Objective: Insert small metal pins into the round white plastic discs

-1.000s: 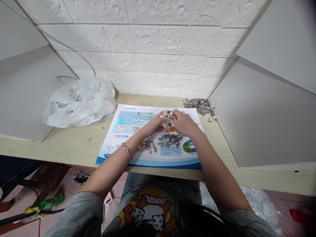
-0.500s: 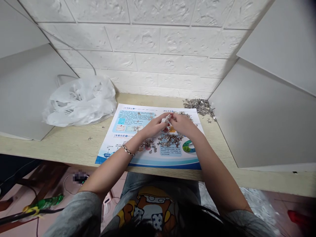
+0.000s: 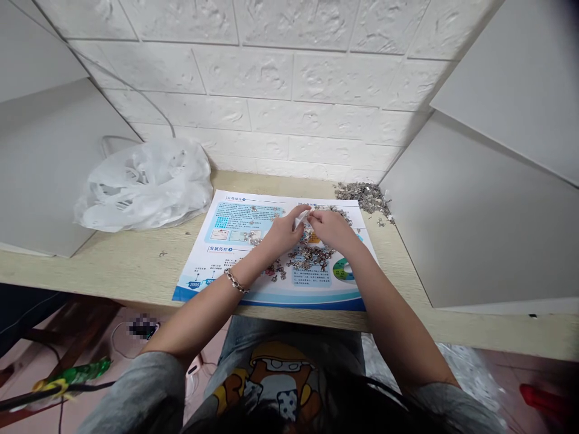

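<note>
My left hand (image 3: 284,232) is closed around a small white piece (image 3: 301,219), thin and folded-looking; its exact kind I cannot make out. Close against it, my right hand (image 3: 333,230) pinches with thumb and forefinger at the white piece's upper end. Whatever lies between those fingertips is too small to name. Both hands are above a printed sheet (image 3: 266,292). Below them lies a heap of small silvery metal charms (image 3: 311,258), with more charms (image 3: 275,269) by my left wrist. A few others are scattered near the sheet's top.
A larger pile of silvery pieces (image 3: 362,196) lies at the back right by the wall. A crumpled white plastic bag (image 3: 145,187) sits at the left. Grey panels (image 3: 488,223) stand at both sides of the wooden table (image 3: 122,274).
My left hand has turned slightly, its forefinger now stretched along the white piece, which shows less crumpled. My right hand stays at its upper end. The whole view has shifted a little.
</note>
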`<state>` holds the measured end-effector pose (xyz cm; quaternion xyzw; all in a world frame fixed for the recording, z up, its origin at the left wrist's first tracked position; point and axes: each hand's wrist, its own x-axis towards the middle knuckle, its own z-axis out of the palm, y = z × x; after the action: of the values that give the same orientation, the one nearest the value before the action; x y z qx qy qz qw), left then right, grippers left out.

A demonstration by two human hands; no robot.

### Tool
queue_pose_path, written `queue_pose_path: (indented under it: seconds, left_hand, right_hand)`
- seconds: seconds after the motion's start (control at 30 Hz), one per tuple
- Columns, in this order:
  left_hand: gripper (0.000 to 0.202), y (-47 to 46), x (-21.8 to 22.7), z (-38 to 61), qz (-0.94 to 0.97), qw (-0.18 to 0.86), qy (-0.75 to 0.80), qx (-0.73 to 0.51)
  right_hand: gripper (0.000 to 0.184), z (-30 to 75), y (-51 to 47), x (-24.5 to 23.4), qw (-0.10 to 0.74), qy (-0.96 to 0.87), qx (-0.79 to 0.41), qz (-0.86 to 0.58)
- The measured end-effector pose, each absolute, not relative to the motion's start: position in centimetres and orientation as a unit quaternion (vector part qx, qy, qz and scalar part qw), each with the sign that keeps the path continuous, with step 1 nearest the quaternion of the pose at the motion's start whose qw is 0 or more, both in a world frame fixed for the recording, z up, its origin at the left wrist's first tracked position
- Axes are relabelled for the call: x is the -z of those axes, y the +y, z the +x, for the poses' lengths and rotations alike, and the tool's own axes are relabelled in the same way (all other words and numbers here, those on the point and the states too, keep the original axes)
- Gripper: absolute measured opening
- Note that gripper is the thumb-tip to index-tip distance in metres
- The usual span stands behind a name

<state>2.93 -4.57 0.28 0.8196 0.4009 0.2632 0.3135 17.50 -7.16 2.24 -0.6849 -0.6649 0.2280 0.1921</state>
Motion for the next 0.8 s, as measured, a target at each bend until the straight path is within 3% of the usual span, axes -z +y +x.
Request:
queue_pose_path:
  seconds: [0.43, 0.8]
  left_hand:
    - [0.039, -4.39, -0.62, 2.57, 0.777, 0.397, 0.412, -0.263]
    - [0.042, -4.28, -0.53, 2.57, 0.819, 0.324, 0.41, -0.239]
  right_hand:
    - [0.024, 17.66, -7.0, -1.85, 0.204, -0.664, -0.287, -0.66]
    - [0.022, 17.59, -6.81, -1.4, 0.195, -0.659, -0.276, -0.672]
